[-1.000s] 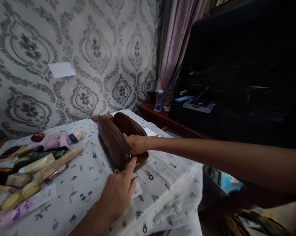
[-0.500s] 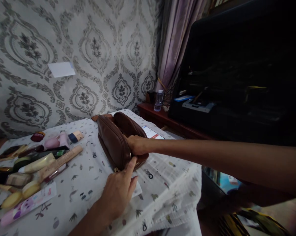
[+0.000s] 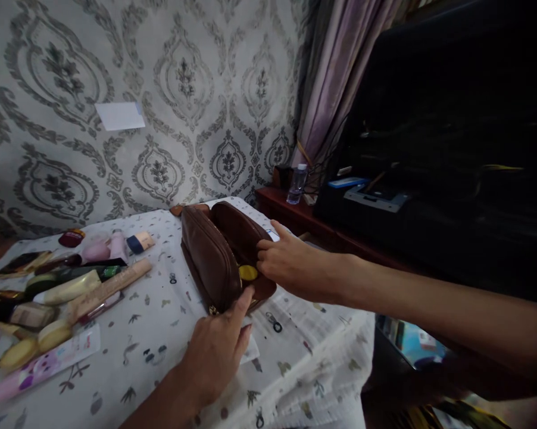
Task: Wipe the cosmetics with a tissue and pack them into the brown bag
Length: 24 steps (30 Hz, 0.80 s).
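A brown zippered makeup bag [image 3: 206, 259] lies unzipped on the patterned cloth, its two sides spread apart. Inside its near end shows a round yellow item [image 3: 247, 273]. At the bag's near corner, my left hand [image 3: 212, 348] rests with the index fingertip on the edge and the thumb held apart; its other fingers are hidden. My right hand [image 3: 280, 256] has its fingers curled over the right side of the opening, thumb raised. Whatever lies deeper in the bag is hidden.
Left of the bag lie several cosmetics: a pink-and-purple tube [image 3: 49, 363], a cream tube [image 3: 67, 288], a beige tube [image 3: 112, 289] and a navy-capped bottle [image 3: 140, 242]. A phone [image 3: 273, 235] is partly covered behind my right hand. A clear bottle [image 3: 297, 183] stands on the red-brown table [image 3: 275, 205].
My right hand has come up out of the bag's opening and moved right, onto its right side. The yellow item now shows inside. My left hand stays at the near corner.
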Tool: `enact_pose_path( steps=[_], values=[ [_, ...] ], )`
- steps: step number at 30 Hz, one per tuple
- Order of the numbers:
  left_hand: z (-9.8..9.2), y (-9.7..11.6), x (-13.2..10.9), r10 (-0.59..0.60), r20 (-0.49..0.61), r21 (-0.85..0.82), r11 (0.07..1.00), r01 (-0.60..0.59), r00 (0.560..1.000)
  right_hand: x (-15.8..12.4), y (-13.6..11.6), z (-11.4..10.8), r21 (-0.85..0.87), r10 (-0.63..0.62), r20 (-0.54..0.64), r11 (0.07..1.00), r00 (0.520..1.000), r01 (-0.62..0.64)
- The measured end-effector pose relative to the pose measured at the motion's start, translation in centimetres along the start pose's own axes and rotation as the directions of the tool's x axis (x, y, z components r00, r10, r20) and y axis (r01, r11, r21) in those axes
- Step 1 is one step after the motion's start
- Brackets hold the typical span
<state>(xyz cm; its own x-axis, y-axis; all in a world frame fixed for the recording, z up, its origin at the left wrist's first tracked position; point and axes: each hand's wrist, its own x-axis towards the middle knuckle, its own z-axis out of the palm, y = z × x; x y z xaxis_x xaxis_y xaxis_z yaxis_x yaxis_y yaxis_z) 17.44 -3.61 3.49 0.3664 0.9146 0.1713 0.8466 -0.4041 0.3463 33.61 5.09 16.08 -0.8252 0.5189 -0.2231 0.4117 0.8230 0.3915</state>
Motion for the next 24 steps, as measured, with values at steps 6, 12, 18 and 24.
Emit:
enact_pose_path(
  steps=[6,12,18,24],
  values=[
    [-0.5,0.4,0.1,-0.029,0.059,-0.004,1.0,0.029,0.998,-1.2,0.0,2.5,0.041,-0.007,-0.142,0.999,0.99,0.013],
    [-0.5,0.1,0.1,0.0,0.055,-0.028,1.0,0.002,0.999,-1.0,0.4,2.2,0.251,0.058,-0.226,0.968,0.972,0.001],
    [-0.4,-1.0,-0.1,0.094,-0.09,-0.099,0.99,-0.102,0.992,-0.9,-1.1,1.8,0.498,0.325,-0.725,0.856,0.607,0.136],
    [-1.8,-2.9,-2.2,0.259,-0.235,-0.093,0.953,-0.287,0.937,0.6,-6.5,3.4,0.272,0.036,-0.893,0.838,0.449,0.473]
  ],
)
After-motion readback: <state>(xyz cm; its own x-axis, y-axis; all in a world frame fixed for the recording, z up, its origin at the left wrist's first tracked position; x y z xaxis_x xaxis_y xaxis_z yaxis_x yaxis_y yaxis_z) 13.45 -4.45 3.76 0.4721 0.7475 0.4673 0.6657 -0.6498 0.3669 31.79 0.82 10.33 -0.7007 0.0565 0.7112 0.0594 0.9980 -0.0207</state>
